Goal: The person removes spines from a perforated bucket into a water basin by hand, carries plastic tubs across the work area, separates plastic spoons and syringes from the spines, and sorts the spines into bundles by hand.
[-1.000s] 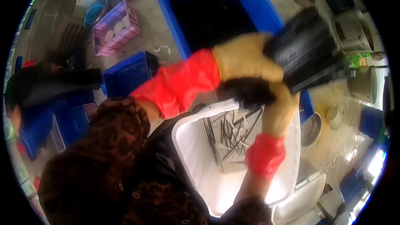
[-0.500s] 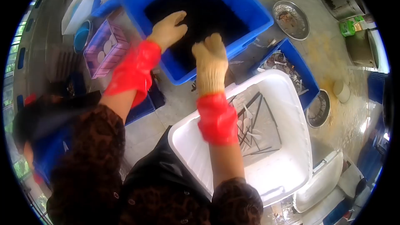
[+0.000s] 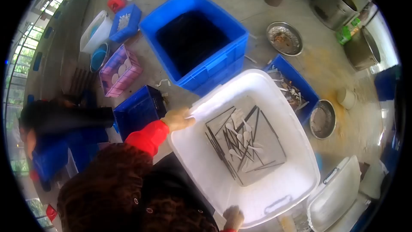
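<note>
A large white tub (image 3: 283,197) stands in front of me, with black chopsticks (image 3: 220,154) and white spoons (image 3: 246,137) scattered on its bottom. My left hand (image 3: 179,119), in a tan glove with a red cuff, grips the tub's left rim, fingers closed over the edge. At the near rim, low in the view, my right hand (image 3: 233,218) is closed on the edge, partly cut off by the frame. Beyond the tub is a deep blue bin (image 3: 210,75) with a dark mass inside.
A blue crate of scraps (image 3: 307,105) and metal bowls (image 3: 284,38) lie to the right, near large pots (image 3: 334,6). On the left are a pink basket (image 3: 122,71), an empty-looking blue crate (image 3: 141,107) and another person's dark sleeve (image 3: 77,115).
Both hands have come back from the blue bin and taken hold of the white tub's rim. The dark bundle held a second ago is gone from my hands.
</note>
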